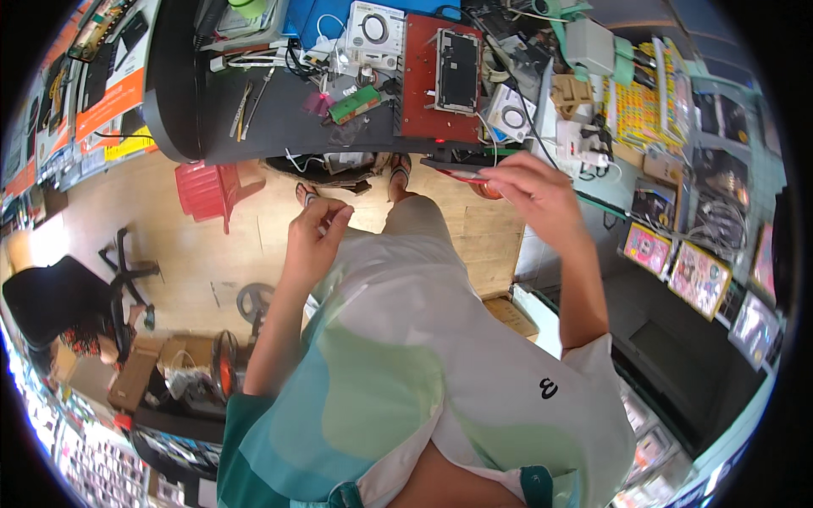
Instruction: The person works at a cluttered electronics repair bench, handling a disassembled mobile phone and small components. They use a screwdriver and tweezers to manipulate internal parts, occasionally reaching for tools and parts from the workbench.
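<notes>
My right hand (535, 196) is raised just off the desk's front edge at the right. Its thumb and fingers pinch a slim red tool with a dark tip (461, 176), which points left; its exact kind is unclear. My left hand (317, 235) hovers in front of my body, below the desk edge, with its fingers curled and the thumb against them. Whether anything small is inside it is hidden. On the desk, a red mat (417, 114) carries an opened device with a dark panel in a silver frame (458, 72). My right hand is apart from both.
Tweezers (240, 110) and a slim tool (257, 103) lie on the black desk (279, 118), beside a green block (354, 104). Small white boxes (375, 34) flank the mat. Cables and a charger (584, 148) crowd the right. A red stool (206, 193) and black chair (68, 292) stand left.
</notes>
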Available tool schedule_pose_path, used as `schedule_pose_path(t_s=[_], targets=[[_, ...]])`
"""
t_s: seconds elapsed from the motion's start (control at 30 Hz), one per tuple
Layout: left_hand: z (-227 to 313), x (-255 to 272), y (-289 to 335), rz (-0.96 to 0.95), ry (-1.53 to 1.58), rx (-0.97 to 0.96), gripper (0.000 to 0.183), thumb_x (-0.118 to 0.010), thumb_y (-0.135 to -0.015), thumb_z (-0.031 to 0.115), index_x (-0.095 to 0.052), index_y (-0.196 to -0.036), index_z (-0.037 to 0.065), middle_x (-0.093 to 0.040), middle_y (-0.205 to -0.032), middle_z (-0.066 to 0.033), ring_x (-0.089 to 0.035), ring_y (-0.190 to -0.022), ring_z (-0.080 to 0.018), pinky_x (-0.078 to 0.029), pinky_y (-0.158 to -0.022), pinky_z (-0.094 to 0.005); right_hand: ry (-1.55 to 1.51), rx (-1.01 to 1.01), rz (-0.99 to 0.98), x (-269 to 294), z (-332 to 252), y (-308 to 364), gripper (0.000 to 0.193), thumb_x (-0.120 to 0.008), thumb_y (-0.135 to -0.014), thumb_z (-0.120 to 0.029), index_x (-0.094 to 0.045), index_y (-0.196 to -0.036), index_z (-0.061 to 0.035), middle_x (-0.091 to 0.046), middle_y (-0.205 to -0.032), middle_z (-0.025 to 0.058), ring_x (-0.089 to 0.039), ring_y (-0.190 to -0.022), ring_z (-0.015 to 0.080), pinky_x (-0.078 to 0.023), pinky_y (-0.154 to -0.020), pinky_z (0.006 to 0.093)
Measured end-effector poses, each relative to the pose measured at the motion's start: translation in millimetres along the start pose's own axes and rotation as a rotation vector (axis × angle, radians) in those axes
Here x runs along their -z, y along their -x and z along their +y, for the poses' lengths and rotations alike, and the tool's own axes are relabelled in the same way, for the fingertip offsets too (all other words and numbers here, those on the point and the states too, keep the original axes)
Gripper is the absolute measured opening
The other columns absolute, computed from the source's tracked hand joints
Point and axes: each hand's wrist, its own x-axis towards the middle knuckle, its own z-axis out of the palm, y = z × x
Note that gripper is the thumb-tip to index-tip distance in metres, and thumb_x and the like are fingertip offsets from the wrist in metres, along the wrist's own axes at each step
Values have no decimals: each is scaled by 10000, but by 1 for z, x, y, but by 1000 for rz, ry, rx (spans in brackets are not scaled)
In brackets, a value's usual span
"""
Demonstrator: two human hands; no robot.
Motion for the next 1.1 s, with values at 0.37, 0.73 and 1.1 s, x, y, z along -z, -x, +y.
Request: schedule_pose_path(t_s=[0.37, 0.73, 1.1], targets=[[-67, -174, 30, 225, -86, 449, 143, -685, -979, 141, -702, -1011, 3, -728, -916, -133, -690, -758, -235, -553, -661, -349, 77, 326, -216, 25, 144, -126, 152, -756, -897, -77, -766, -1049, -81, -675, -934, 29, -661, -733, 220, -525, -648, 342], [-16, -171, -98, 551, 50, 10, 79, -713, -962, 8, -668, -1024, -13, -655, -876, -52, -610, -739, -97, -483, -696, -253, 87, 602, -355, 10, 174, -169, 303, -721, -751, 94, -746, -1036, -5, -651, -919, 92, -633, -686, 194, -495, -568, 302], [-30, -199, -73, 438, 106, 137, 86, -685, -988, 26, -669, -1053, -28, -672, -968, -57, -601, -866, -113, -488, -826, -259, 228, 766, -333, 3, 160, -181, 370, -732, -630, 14, -739, -1000, -7, -647, -904, 103, -639, -705, 231, -495, -580, 305]])
